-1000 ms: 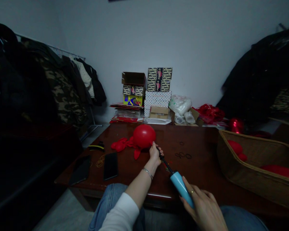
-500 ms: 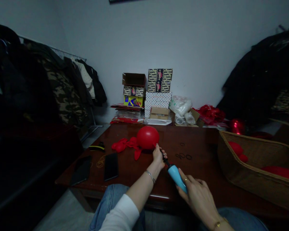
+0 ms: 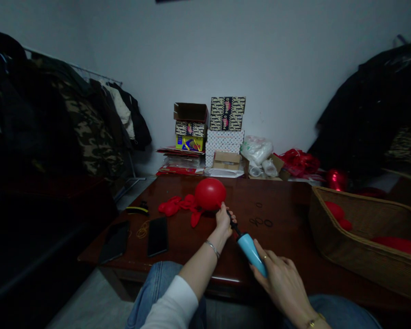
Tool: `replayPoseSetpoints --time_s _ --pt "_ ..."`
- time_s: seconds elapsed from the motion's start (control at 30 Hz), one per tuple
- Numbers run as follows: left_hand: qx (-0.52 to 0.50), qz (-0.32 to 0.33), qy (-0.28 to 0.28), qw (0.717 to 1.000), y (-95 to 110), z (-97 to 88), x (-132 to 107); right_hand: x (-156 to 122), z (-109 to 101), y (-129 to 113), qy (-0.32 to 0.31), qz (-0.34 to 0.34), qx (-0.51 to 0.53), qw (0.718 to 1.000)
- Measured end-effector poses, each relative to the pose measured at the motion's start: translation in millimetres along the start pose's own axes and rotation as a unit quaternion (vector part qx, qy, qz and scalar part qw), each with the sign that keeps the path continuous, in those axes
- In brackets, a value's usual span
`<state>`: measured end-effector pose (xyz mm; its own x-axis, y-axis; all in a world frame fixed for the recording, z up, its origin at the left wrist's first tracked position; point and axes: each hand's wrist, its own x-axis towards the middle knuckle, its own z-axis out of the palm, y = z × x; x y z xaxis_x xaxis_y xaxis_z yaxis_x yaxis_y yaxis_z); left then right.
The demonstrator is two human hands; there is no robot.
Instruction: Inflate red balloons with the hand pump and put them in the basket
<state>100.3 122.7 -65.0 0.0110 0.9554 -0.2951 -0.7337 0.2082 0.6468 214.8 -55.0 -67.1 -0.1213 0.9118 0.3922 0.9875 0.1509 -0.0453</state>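
Observation:
A round red balloon (image 3: 210, 194), partly inflated, rests above the table with its neck toward me. My left hand (image 3: 223, 220) is closed around that neck and the black front end of a balloon pump. The pump's light-blue barrel (image 3: 250, 252) slants down to the right. My right hand (image 3: 282, 276) grips the barrel's near end, with thumb and fingers on either side; the end itself is hidden in the palm. Left of the balloon lie several limp red balloons (image 3: 171, 206) in a loose pile.
Dark rubber bands (image 3: 259, 222) lie on the brown table (image 3: 287, 201). A wicker basket (image 3: 363, 242) with red balloons stands at the right. To the left are a black phone (image 3: 157, 236), a dark tablet-like slab (image 3: 114, 242), tan bands (image 3: 143, 230) and a black-and-yellow item (image 3: 139, 209). Boxes (image 3: 225, 141) stand behind.
Hardly anything differs. The view has shifted very slightly; both hands keep their holds on the balloon neck and pump, and the balloon looks about the same size.

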Motion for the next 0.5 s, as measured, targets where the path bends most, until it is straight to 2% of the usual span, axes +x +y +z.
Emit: replayPoseSetpoints --time_s 0.13,0.27,0.37,0.5 --pt "-0.006 0.016 -0.011 1.000 7 -0.2 2 -27 -2 14 0.025 -0.021 0.020 0.999" --pt "-0.010 0.006 -0.012 1.000 6 1.2 0 -43 -1 25 0.033 -0.029 0.020 0.999" --pt "-0.019 -0.005 -0.019 1.000 2 1.3 -1 -42 -2 27 0.021 -0.021 0.019 0.999" --pt "-0.028 -0.012 -0.026 0.999 -1 1.1 -1 -25 -5 19 0.007 -0.006 0.019 1.000"
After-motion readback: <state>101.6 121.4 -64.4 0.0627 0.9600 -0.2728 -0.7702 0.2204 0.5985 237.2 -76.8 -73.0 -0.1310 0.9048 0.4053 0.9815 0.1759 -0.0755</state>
